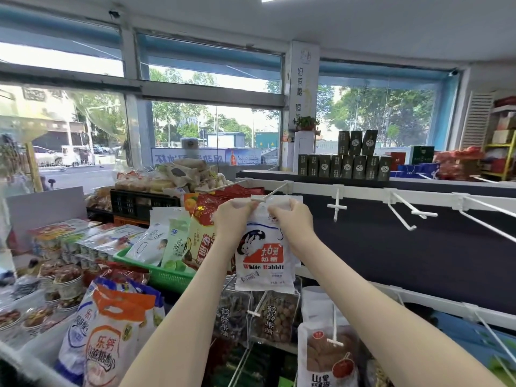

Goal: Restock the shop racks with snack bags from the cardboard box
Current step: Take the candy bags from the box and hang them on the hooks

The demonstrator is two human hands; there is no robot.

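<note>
**Head view: White Rabbit bag meets the peg at the shop rack**

At the centre of the frame, a White Rabbit candy bag (261, 261) hangs between two hands at the tip of a white peg hook (258, 199). The left hand (233, 216) and the right hand (293, 219) each pinch one top corner of the bag's header, fingers curled round the plastic. The hook's cross-shaped end sits just between them. Whether the hang hole has already passed over that end cannot be told, because the fingers cover it.

The step in hand looks to be threading the bag onto the hook. Done well, it calls for the header to be pulled flat and taut between the two grips so that the hole is open. The bag would then be tipped to clear one arm of the cross-tip before the other, and slid up the hook toward the white rail (363, 191). The printed face belongs toward the aisle, as it is now. Letting go one hand at a time would guard against the bag dropping onto the dark nut bags (275, 317) on the row below. Red snack bags (208, 216) crowd the hook to the left, so a straight push should avoid snagging them. At the right of the frame, bare hooks (413, 213) line the same rail.
</note>
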